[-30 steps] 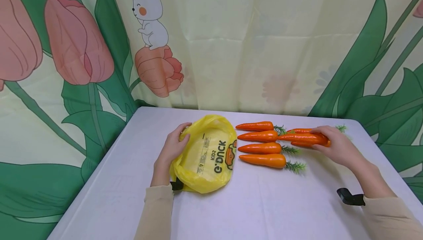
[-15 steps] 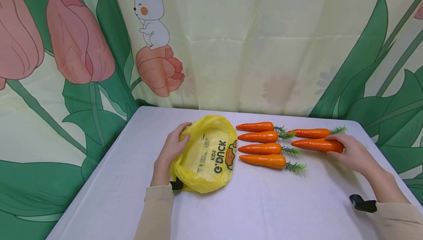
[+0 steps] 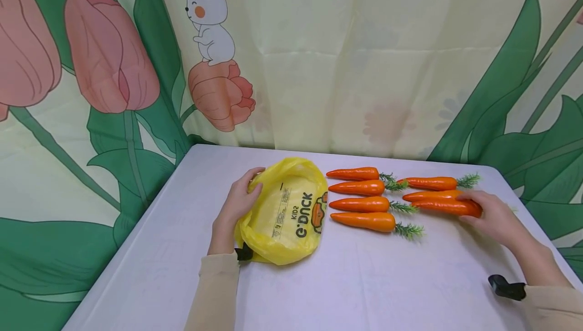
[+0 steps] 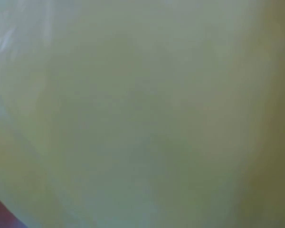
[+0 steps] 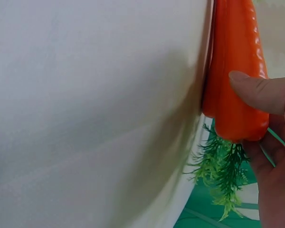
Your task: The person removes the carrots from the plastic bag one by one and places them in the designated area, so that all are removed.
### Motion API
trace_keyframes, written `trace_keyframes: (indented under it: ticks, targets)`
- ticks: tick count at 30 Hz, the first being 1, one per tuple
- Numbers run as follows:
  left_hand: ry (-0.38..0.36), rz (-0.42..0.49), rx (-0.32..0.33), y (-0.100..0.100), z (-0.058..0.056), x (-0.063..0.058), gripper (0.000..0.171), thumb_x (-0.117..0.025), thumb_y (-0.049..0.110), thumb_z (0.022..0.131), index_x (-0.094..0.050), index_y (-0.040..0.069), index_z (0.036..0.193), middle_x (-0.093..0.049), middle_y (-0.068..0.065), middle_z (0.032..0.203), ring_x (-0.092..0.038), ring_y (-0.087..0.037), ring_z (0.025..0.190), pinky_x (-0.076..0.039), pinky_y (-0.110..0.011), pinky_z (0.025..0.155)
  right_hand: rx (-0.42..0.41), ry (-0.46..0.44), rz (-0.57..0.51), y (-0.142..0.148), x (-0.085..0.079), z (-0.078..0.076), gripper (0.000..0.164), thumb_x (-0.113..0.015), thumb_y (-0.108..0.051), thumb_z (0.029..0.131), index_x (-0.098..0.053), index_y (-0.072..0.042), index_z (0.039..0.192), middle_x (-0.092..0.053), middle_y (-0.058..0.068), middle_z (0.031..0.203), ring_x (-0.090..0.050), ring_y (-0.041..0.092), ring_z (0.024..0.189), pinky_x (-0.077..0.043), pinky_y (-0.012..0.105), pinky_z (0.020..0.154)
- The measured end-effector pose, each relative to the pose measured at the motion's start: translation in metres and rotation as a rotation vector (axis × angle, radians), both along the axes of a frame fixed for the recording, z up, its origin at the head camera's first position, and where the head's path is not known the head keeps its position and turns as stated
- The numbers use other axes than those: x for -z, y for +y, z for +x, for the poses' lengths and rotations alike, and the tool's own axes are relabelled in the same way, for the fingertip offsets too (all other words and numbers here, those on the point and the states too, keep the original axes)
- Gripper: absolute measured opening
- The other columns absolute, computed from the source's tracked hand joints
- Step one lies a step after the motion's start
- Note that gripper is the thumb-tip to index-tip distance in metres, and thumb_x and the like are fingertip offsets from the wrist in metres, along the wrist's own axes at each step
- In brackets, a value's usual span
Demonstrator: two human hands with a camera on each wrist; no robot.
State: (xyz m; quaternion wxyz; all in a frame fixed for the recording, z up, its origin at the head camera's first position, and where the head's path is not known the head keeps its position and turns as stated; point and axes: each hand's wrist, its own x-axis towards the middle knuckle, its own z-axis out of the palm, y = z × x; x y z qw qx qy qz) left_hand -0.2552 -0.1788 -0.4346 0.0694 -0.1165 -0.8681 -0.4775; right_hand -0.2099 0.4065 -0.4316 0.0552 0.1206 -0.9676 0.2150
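At the rim of a yellow plastic bag [image 3: 255, 251], my left hand [image 3: 237, 202] holds the film between thumb and fingers. The bag's mouth gapes towards me, with printed lettering showing inside; yellow film fills the left wrist view [image 4: 147, 109]. On the right, my right hand [image 3: 494, 217] grips the thick end of an orange carrot [image 3: 446, 207]. In the right wrist view the thumb presses on this carrot [image 5: 242, 52], and green leaves hang below. Close behind it lies another carrot [image 3: 428, 196], partly hidden by the hand. A third carrot [image 3: 432, 183] lies farther back.
Several carrots lie in a column between the bag and my right hand, tips to the left, among them a front carrot [image 3: 364, 221] and a back carrot [image 3: 352, 173]. All rest on a white-covered table [image 3: 291, 295]. A printed curtain [image 3: 309, 68] hangs behind its far edge.
My right hand has moved right and towards me. It has left one carrot at the back and another in front of that, and now grips the nearest one. The left hand and bag stay put.
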Motion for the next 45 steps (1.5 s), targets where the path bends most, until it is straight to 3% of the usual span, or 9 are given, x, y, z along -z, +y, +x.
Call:
trace_keyframes:
  ticks: [34, 45]
  targets:
    - [-0.003, -0.009, 0.0, -0.001, 0.001, 0.0, 0.043, -0.057, 0.011, 0.103, -0.052, 0.01, 0.146, -0.059, -0.013, 0.136, -0.06, -0.03, 0.115, -0.049, -0.048, 0.096, 0.017, -0.103, -0.008, -0.007, 0.011, 0.014, 0.047, -0.08, -0.001, 0.08, -0.059, 0.01, 0.121, -0.05, 0.038, 0.126, -0.042, 0.056, 0.114, -0.036, 0.075, 0.092]
    - [-0.002, -0.013, 0.009, -0.001, 0.001, -0.001, 0.045, -0.06, 0.014, 0.102, -0.051, 0.01, 0.146, -0.06, -0.012, 0.133, -0.06, -0.029, 0.111, -0.05, -0.047, 0.094, 0.0, -0.105, -0.039, -0.008, 0.005, 0.019, 0.052, -0.081, -0.005, 0.08, -0.058, 0.005, 0.125, -0.044, 0.038, 0.135, -0.034, 0.059, 0.123, -0.031, 0.078, 0.093]
